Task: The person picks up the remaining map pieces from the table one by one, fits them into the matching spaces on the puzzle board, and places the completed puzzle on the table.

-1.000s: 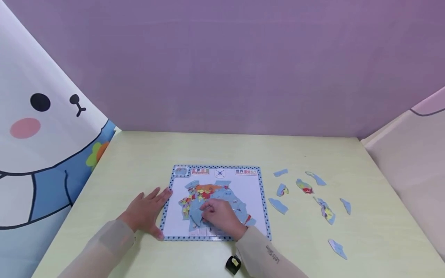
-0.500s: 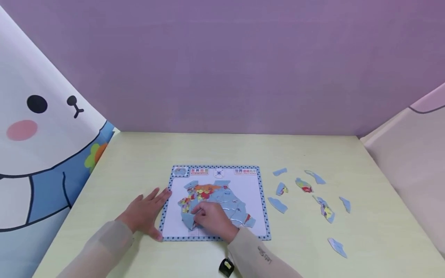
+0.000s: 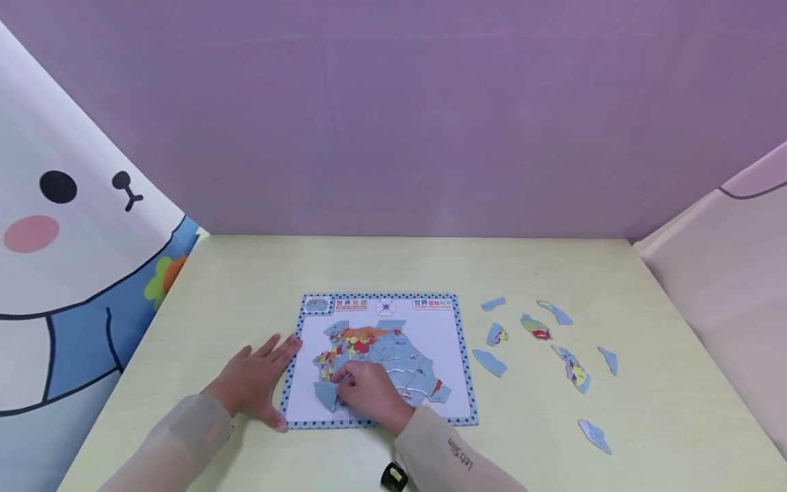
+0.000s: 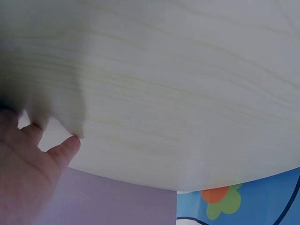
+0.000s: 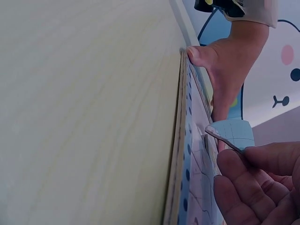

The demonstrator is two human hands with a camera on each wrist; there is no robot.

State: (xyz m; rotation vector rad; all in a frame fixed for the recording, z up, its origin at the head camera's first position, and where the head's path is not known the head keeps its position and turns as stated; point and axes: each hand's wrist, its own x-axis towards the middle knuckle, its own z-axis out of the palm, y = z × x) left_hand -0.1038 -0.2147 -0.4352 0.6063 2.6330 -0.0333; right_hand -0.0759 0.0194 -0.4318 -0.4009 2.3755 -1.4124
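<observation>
A world-map puzzle board point(image 3: 439, 331) with a dotted blue border lies on the table. Joined map pieces point(image 3: 406, 362) cover its middle. My right hand point(image 3: 371, 396) pinches a pale blue puzzle piece point(image 3: 326, 394) between thumb and forefinger, over the board's lower left. In the right wrist view the piece point(image 5: 236, 132) shows thin grid lines and is tilted up off the board. My left hand point(image 3: 252, 383) rests spread along the board's left edge, its fingertips touching the border. The left wrist view shows only part of that hand point(image 4: 28, 164).
Several loose puzzle pieces lie right of the board, among them a multicoloured one point(image 3: 573, 370), a plain blue one point(image 3: 490, 363) and one nearer the front point(image 3: 594, 436). A small black object point(image 3: 394, 476) is by the right sleeve. A purple backdrop point(image 3: 393, 137) closes the table's far side.
My right hand has moved left across the board with the pale blue piece, which has turned and now sits at the map's lower left. My left hand stays at the board's edge.
</observation>
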